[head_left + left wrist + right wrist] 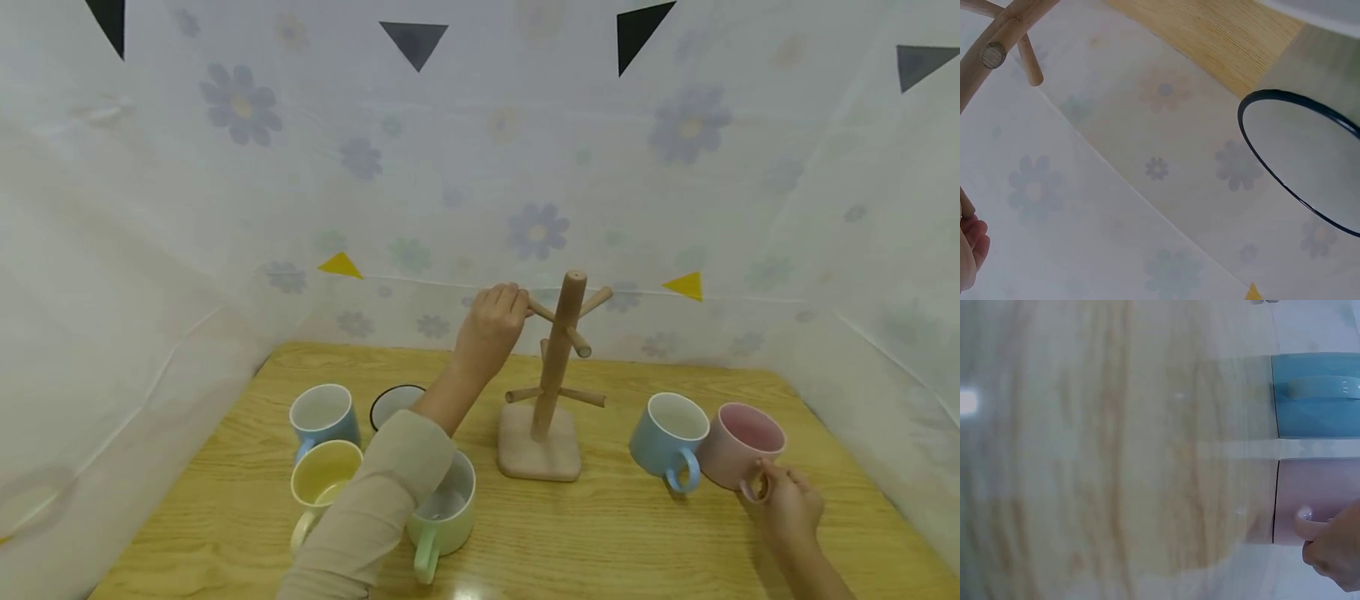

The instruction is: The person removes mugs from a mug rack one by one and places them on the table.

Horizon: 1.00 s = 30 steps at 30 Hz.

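A wooden mug tree [556, 367] with several pegs and a square base stands mid-table, its post leaning a little in the head view. My left hand [491, 327] grips the end of its upper left peg. In the left wrist view, only the fingertips [979, 240] show at that peg. Over on the right, my right hand [793, 504] pinches the handle of a pink mug [723, 458], which stands upright. Beside the pink mug is a blue mug [652, 442], its handle toward me. The right wrist view shows the right hand [1338, 550] at the pink handle.
Left of the mug tree stand another blue mug [330, 423], a yellow mug [315, 482], a green mug [455, 525] and a white mug with a dark rim [390, 406]. My left sleeve [382, 500] crosses over them. Patterned curtains [450, 183] enclose the wooden table [570, 542].
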Motion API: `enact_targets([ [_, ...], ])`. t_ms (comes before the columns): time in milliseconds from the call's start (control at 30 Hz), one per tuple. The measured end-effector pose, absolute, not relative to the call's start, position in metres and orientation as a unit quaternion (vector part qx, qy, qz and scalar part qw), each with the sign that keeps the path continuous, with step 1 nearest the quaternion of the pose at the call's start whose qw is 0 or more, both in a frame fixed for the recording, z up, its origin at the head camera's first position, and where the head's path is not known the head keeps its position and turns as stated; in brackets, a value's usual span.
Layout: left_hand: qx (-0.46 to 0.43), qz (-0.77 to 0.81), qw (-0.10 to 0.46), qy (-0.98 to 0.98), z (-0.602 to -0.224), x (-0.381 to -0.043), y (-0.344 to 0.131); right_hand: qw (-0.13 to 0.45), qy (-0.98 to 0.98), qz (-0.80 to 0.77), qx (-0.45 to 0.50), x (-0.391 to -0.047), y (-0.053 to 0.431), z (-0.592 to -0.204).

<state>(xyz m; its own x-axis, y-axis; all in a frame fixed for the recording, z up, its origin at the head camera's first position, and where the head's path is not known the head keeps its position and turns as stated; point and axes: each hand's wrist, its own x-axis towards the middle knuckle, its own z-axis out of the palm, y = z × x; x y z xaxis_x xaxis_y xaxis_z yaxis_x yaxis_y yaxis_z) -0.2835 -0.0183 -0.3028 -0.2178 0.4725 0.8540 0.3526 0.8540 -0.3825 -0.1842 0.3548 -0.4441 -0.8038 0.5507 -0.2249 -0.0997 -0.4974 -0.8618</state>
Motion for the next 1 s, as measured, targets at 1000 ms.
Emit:
enact_targets([
  [1000,-0.225,-0.053,0.52,-0.822,-0.322,-0.238,-0.058,0.46,-0.791,0.385,0.118,-0.186,0.255,-0.404],
])
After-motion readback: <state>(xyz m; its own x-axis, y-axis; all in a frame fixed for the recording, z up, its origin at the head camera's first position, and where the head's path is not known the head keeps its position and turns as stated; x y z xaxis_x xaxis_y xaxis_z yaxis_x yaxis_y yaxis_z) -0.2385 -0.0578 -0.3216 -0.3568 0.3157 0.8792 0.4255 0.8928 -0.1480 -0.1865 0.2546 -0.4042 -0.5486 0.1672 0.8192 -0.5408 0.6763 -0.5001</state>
